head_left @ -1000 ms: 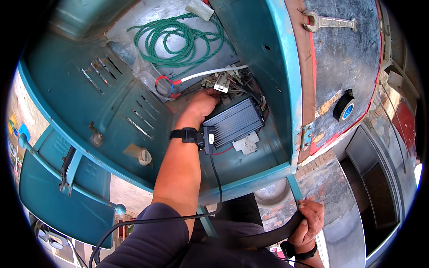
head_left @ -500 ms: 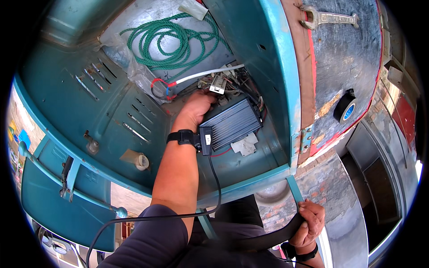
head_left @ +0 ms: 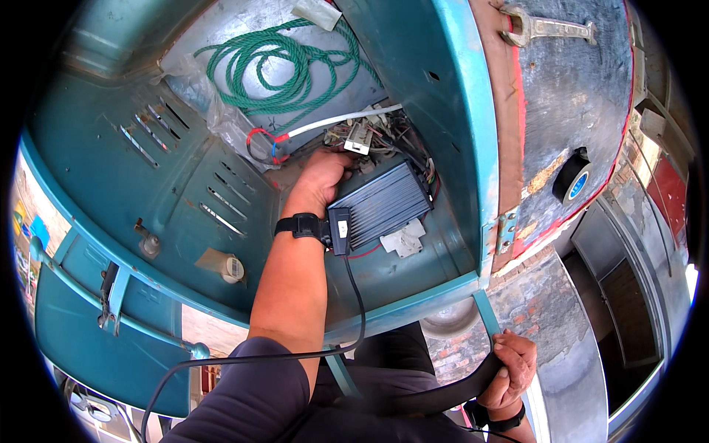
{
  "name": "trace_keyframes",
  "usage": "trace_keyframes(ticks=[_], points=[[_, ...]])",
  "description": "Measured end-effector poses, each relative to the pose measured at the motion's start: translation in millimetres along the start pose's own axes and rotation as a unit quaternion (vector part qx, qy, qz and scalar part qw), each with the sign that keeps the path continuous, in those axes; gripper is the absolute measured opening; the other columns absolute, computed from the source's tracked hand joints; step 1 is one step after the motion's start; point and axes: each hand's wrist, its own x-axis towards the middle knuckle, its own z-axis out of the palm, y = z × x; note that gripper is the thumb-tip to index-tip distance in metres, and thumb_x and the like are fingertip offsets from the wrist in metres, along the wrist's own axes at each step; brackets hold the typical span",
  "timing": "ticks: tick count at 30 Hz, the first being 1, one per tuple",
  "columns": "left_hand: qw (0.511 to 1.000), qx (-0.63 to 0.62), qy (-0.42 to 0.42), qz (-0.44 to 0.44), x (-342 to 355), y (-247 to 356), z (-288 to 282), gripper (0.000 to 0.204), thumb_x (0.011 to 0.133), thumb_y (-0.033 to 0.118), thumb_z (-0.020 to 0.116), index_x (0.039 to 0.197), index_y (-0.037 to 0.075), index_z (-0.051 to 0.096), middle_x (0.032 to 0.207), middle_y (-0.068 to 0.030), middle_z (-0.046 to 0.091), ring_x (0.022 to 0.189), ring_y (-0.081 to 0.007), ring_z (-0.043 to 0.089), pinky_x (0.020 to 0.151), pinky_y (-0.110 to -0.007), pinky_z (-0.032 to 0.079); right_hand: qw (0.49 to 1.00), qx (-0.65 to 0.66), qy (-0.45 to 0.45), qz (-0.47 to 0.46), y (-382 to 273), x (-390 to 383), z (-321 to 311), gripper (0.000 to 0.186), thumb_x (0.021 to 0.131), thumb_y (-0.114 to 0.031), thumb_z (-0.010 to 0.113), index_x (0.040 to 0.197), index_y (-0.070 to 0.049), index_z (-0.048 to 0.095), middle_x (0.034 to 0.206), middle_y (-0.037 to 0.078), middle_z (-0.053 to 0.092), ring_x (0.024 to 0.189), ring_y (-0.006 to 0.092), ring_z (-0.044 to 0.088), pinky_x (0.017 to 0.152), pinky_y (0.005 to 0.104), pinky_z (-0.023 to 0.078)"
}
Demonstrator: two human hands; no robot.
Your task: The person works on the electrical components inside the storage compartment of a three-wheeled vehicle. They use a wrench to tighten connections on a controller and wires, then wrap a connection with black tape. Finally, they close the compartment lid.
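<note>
My left hand (head_left: 325,175) reaches into the teal metal compartment (head_left: 81,133), fingers curled among wires and connectors (head_left: 380,136), tips hidden below a white connector (head_left: 358,137). A finned black box (head_left: 384,203) lies right beside it, with pale crumpled scraps (head_left: 402,238) below. A white sheathed cable (head_left: 340,117) with red and blue ends crosses above my hand. My right hand (head_left: 513,369) is closed on a curved black bar (head_left: 443,395) at the lower right, against a teal strut (head_left: 487,317). A black wristband device on my left wrist trails a cable.
Green rope (head_left: 288,66) lies coiled at the back beside clear plastic (head_left: 199,96). A wrench (head_left: 554,32) and black tape roll (head_left: 572,177) sit on the worn panel at right. A cylindrical item (head_left: 233,269) sits near the compartment's front-left rim. A round basin (head_left: 447,321) is below.
The whole view has shifted slightly to the left over the last second. My left hand stays among the wires, and my right hand keeps its grip on the black bar.
</note>
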Motion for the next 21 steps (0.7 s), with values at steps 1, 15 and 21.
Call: trace_keyframes(ticks=[1,15,21], points=[[1.000,-0.005,0.002,-0.003,0.4,0.2,-0.7,0.024,0.087,-0.005,0.060,0.106,0.001,0.073,0.090,-0.0052,0.070,0.071,-0.0131,0.057,0.061,-0.026,0.043,1.000,0.000,0.000,0.001,-0.2,0.3,-0.1,0.028,0.089,-0.019,0.051,0.104,-0.001,0.068,0.101,0.021,0.067,0.092,0.0345,0.066,0.091,0.0497,0.054],[0.998,-0.062,-0.013,-0.013,2.0,-1.9,-9.4,0.029,0.087,-0.010,0.055,0.111,-0.001,0.069,0.099,-0.0067,0.074,0.079,-0.0135,0.064,0.063,-0.025,0.046,1.000,0.007,0.001,-0.003,2.6,-1.5,-0.3,0.028,0.090,-0.019,0.052,0.104,-0.002,0.068,0.102,0.020,0.066,0.092,0.0332,0.067,0.091,0.0490,0.054],[1.000,-0.003,0.015,-0.010,-3.1,1.5,-0.2,0.031,0.085,-0.010,0.058,0.111,0.000,0.070,0.099,-0.0052,0.073,0.081,-0.0126,0.064,0.066,-0.024,0.048,1.000,-0.001,0.000,-0.008,1.7,-0.3,-0.1,0.029,0.089,-0.018,0.051,0.104,-0.001,0.068,0.102,0.021,0.066,0.091,0.0349,0.066,0.090,0.0490,0.054]])
